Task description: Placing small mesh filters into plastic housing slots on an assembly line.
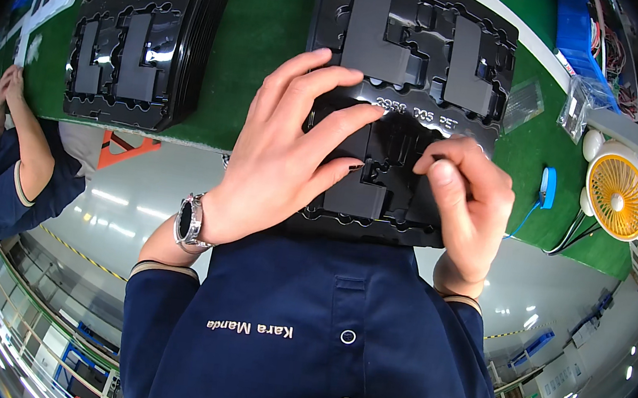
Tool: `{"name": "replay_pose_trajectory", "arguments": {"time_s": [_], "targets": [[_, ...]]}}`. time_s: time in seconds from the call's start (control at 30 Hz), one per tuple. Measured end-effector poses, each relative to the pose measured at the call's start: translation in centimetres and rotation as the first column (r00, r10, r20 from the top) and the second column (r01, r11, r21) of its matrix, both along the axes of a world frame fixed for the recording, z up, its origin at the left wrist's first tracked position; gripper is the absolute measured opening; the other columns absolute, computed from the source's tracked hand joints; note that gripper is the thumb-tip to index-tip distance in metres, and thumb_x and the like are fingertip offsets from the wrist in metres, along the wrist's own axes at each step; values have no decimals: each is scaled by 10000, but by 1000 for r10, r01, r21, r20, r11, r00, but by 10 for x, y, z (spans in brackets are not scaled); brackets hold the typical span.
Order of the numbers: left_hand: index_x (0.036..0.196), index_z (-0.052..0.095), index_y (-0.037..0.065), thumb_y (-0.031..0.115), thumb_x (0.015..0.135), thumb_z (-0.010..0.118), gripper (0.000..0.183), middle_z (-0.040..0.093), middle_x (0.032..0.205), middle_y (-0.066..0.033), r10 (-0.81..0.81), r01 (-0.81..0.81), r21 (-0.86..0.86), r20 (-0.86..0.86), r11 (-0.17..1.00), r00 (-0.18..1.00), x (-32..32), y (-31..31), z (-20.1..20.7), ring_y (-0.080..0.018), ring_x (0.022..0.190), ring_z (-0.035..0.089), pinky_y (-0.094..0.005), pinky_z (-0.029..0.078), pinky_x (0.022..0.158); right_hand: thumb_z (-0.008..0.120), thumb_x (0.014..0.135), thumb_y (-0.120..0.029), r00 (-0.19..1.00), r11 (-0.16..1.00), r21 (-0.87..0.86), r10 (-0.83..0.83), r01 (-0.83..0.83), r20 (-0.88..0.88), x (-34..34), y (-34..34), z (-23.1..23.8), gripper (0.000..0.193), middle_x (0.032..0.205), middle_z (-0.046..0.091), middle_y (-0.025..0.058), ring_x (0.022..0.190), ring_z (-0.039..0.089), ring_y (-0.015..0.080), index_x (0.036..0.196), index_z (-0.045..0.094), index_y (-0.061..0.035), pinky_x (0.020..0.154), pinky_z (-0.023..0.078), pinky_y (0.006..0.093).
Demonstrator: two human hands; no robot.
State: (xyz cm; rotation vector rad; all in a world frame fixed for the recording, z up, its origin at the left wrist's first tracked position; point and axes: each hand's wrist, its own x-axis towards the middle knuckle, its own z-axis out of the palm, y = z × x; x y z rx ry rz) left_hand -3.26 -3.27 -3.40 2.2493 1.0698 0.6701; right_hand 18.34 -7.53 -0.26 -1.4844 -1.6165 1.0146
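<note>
The black tray (pixel 459 123) lies beneath both hands on the green desk (pixel 250 36), apparently for easy reach, the left hand (pixel 287 130) spread wide, probably steadying it, the right hand (pixel 471 192) curled narrow, contents indiscernible.

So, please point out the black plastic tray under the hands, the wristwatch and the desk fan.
Black plastic tray (pixel 428 105), head view: middle strip.
Wristwatch (pixel 186 220), head view: dark dial.
Desk fan (pixel 617 202), head view: central hub.
</note>
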Motion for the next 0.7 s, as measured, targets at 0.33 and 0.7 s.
{"name": "replay_pose_trajectory", "arguments": {"time_s": [0.33, 0.7], "targets": [[1240, 535, 31, 98, 851, 681, 421, 567, 872, 1, 137, 306, -670, 523, 677, 841, 1, 8, 11, -78, 827, 540, -248, 428, 776, 653, 882, -64, 980, 984, 7, 180, -180, -80, -16, 2, -1, 72, 690, 581, 66, 536, 538, 152, 861, 640, 4, 481, 409, 298], [1224, 550, 28, 86, 836, 674, 412, 562, 881, 0, 99, 280, -621, 504, 732, 858, 7, 7, 13, -83, 827, 533, -251, 424, 773, 665, 857, -39, 983, 987, 53, 158, -153, -98, -15, 4, -6, 82, 660, 570, 62, 508, 527, 140, 805, 627, 12, 461, 403, 288]]}}
